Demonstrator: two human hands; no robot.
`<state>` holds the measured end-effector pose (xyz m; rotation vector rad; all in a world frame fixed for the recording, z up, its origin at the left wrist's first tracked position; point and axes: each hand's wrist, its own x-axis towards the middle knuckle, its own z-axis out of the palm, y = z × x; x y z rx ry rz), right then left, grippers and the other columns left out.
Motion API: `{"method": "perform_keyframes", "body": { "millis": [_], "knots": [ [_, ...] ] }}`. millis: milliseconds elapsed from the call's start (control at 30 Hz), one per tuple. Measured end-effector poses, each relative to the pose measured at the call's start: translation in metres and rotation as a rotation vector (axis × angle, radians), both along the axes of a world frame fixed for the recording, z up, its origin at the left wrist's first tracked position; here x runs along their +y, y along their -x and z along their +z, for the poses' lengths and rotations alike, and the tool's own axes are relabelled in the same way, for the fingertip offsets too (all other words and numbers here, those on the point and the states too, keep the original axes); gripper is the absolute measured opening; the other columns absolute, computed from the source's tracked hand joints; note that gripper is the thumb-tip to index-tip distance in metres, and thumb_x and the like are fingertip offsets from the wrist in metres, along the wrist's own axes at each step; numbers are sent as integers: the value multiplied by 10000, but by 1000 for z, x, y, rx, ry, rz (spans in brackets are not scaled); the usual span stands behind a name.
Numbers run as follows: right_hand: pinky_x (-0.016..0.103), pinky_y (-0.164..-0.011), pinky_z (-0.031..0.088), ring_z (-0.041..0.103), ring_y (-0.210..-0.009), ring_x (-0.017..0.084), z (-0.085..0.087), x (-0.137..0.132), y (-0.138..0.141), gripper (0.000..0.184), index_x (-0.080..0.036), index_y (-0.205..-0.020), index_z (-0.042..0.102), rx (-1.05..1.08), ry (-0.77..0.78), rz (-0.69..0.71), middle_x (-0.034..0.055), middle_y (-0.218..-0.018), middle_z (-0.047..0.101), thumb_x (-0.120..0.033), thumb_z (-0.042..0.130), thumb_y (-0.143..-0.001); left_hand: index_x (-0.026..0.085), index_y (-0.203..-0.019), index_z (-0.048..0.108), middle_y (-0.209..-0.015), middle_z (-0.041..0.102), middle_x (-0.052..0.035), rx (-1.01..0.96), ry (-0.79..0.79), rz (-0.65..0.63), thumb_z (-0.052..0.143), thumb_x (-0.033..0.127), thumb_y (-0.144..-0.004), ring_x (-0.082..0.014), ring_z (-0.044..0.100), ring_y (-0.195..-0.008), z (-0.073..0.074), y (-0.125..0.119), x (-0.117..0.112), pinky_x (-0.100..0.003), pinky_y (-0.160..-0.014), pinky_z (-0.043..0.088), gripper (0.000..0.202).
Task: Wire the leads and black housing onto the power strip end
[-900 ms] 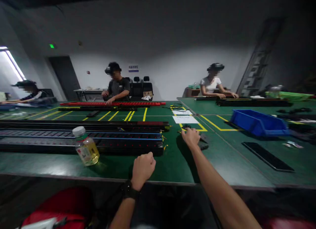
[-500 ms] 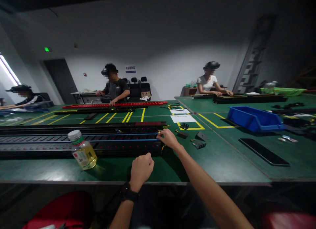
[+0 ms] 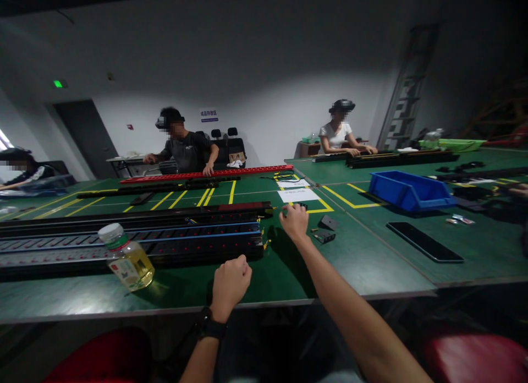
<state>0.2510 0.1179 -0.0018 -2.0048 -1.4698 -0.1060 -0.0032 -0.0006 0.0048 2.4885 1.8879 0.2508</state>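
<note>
My left hand (image 3: 231, 284), a dark watch on its wrist, is closed in a fist above the table's near edge; whatever its fingers hold, if anything, is hidden. My right hand (image 3: 295, 222) has its fingers curled together just right of the end of a long black rail (image 3: 231, 242) with a blue strip and rows of red dots. I cannot make out anything in its grip. Yellow wire ends (image 3: 266, 243) stick out of the rail's end. Beside the right hand lie small black end pieces (image 3: 324, 236), one of them an angled black plate (image 3: 329, 222).
A bottle of yellow drink (image 3: 130, 262) stands before the rail. To the right are a phone (image 3: 424, 241) and a blue bin (image 3: 408, 191). White paper (image 3: 297, 195) lies behind the right hand. Across the table, one co-worker (image 3: 187, 149) handles a red rail (image 3: 214, 174); another (image 3: 336, 135) handles dark rails.
My right hand has come away from the rail's end and moved right, towards the small black pieces. My left hand stays closed near the table edge. The view has turned slightly right.
</note>
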Motion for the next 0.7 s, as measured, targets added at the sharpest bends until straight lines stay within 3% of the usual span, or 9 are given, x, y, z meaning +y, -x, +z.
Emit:
{"method": "perform_keyframes", "body": {
  "millis": [100, 233, 367, 500, 600, 700],
  "knots": [
    [331, -994, 477, 616, -1216, 280, 10, 15, 22, 308, -256, -1270, 796, -93, 44, 192, 129, -1258, 727, -352, 606, -1048, 236, -873, 621, -876, 777, -43, -5, 20, 9, 506, 235, -1053, -227, 750, -834, 1, 0, -1, -311, -660, 332, 214],
    [334, -963, 501, 642, -1195, 298, 23, 44, 45, 215, -221, -1116, 855, -159, 128, 335, 151, -1226, 746, -321, 709, -995, 236, -872, 623, -888, 781, -44, -8, 20, 16, 510, 224, -1051, -225, 756, -851, -1, 0, 0, -304, -676, 352, 212],
    [304, -906, 517, 707, -1083, 274, 25, 61, 47, 108, -196, -968, 872, -162, 183, 425, 146, -1144, 783, -252, 784, -938, 237, -876, 625, -895, 785, -38, -15, 14, 11, 507, 226, -1054, -223, 761, -857, -1, 0, -1, -305, -673, 353, 213],
    [254, -850, 508, 735, -1014, 231, 23, 65, 47, 149, -207, -946, 874, -142, 160, 520, 110, -1071, 812, -280, 748, -978, 238, -888, 633, -900, 786, -36, -20, 22, 9, 509, 223, -1053, -224, 763, -871, 0, -1, -2, -308, -679, 359, 207],
    [237, -769, 493, 743, -903, 206, 29, 65, 49, 209, -208, -972, 870, -112, 128, 545, 81, -968, 822, -332, 707, -1011, 236, -889, 638, -902, 783, -38, -30, 19, 10, 506, 223, -1056, -223, 764, -870, -1, -1, -3, -311, -675, 358, 213],
    [244, -750, 473, 737, -913, 209, 40, 60, 42, 316, -180, -1044, 853, -98, 88, 474, 100, -988, 818, -373, 603, -1067, 231, -887, 641, -892, 776, -40, -43, 9, 7, 496, 217, -1058, -220, 762, -859, -3, 1, -3, -315, -665, 353, 225]
  ]
}}
